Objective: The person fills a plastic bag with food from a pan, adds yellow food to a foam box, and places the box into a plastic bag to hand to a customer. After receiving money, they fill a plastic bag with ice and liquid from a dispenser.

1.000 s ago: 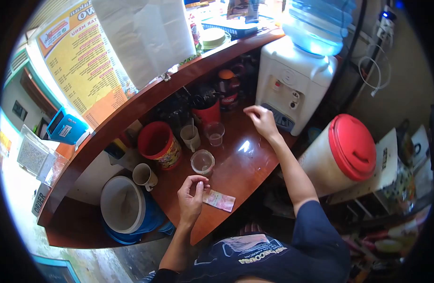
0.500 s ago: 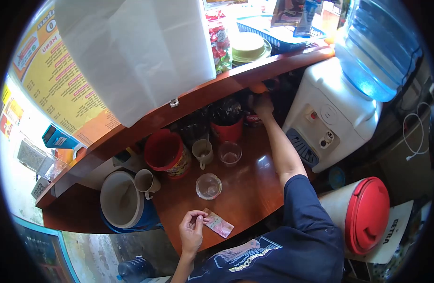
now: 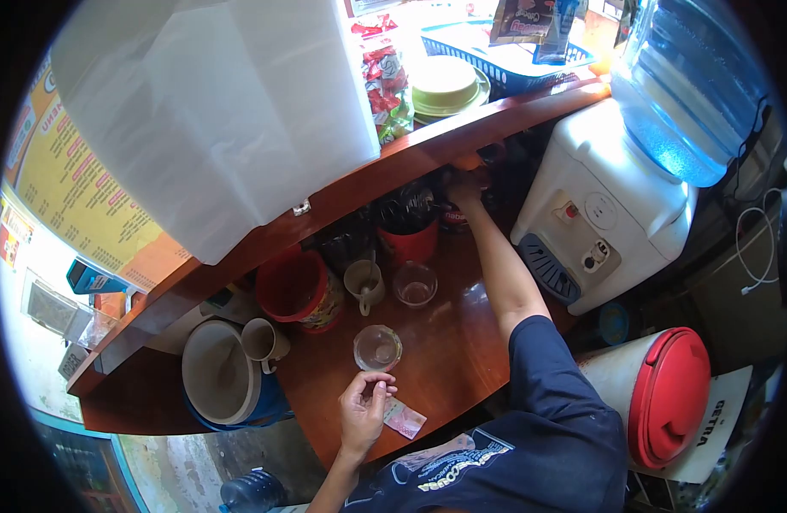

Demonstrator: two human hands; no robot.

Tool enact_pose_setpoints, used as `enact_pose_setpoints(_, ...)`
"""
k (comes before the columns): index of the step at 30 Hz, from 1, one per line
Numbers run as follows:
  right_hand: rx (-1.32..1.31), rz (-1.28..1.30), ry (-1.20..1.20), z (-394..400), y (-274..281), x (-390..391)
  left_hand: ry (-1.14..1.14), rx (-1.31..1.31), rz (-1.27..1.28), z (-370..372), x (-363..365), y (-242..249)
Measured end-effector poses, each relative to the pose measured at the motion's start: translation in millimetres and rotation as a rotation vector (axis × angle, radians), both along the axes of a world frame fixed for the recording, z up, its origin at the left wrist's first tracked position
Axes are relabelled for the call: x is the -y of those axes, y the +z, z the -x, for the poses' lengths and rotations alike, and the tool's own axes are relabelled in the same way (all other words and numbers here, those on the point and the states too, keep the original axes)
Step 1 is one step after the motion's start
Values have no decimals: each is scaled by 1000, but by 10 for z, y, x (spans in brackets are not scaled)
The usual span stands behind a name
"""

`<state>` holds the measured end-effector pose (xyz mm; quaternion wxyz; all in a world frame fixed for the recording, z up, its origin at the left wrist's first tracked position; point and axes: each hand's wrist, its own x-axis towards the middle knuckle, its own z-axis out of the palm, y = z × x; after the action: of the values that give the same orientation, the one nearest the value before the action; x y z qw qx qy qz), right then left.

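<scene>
My left hand (image 3: 364,419) hovers over the wooden tabletop, fingers loosely bent and the thumb a little apart, with nothing visible between them. It partly covers a pink banknote (image 3: 405,421) lying flat on the wood. Just beyond the fingertips stands a small clear glass bowl (image 3: 378,349). My right hand (image 3: 466,188) reaches into the shadow under the counter ledge, at a dark container with a red label (image 3: 454,219). Its fingers are blurred and dark, so its grip is hidden. An orange object (image 3: 468,161) shows just behind that hand.
Along the back stand a red bucket (image 3: 293,286), a mug with a spoon (image 3: 364,282), a clear cup (image 3: 415,286) and a red pot (image 3: 409,245). At left are another mug (image 3: 264,342) and a white bucket (image 3: 214,376). A water dispenser (image 3: 594,214) flanks my right arm.
My left hand has moved slightly up and right, now covering more of the banknote beside the glass bowl. The right hand stays under the ledge. The view has shifted slightly.
</scene>
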<state>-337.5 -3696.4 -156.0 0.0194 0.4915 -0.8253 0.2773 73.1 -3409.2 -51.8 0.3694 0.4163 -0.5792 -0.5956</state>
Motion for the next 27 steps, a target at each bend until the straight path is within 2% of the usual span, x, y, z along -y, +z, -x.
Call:
enact_pose_setpoints(5,141,-34,-74,-98,374,-241,-22,-9,-36,24,31,14)
enact_pose_setpoints(8,78,68,-68,-281,707,-538,-29,-11,-30,25,54,-2)
enact_pose_setpoints(12,-16,69,-72,29,384,-372,-44,-12,-20,14,69,-49)
enact_pose_setpoints(15,78,183,28,197,306,-424,-72,25,-12,12,78,-36)
enact_pose_setpoints(17,-95,426,12,137,438,-647,-68,-1,-24,20,74,-51)
enact_pose_setpoints(21,-184,521,-92,-44,966,-1089,-98,-4,-15,103,87,79)
enact_pose_setpoints(23,-29,826,110,-231,1361,-1530,-164,89,238,190,164,193)
enact_pose_setpoints(25,21,869,150,-387,1668,-1909,-196,34,394,399,278,475)
enact_pose_setpoints(26,82,911,197,-459,1788,-2089,-226,76,636,486,409,568)
enact_pose_setpoints(27,74,903,185,-527,1878,-2259,-210,-4,650,625,456,728)
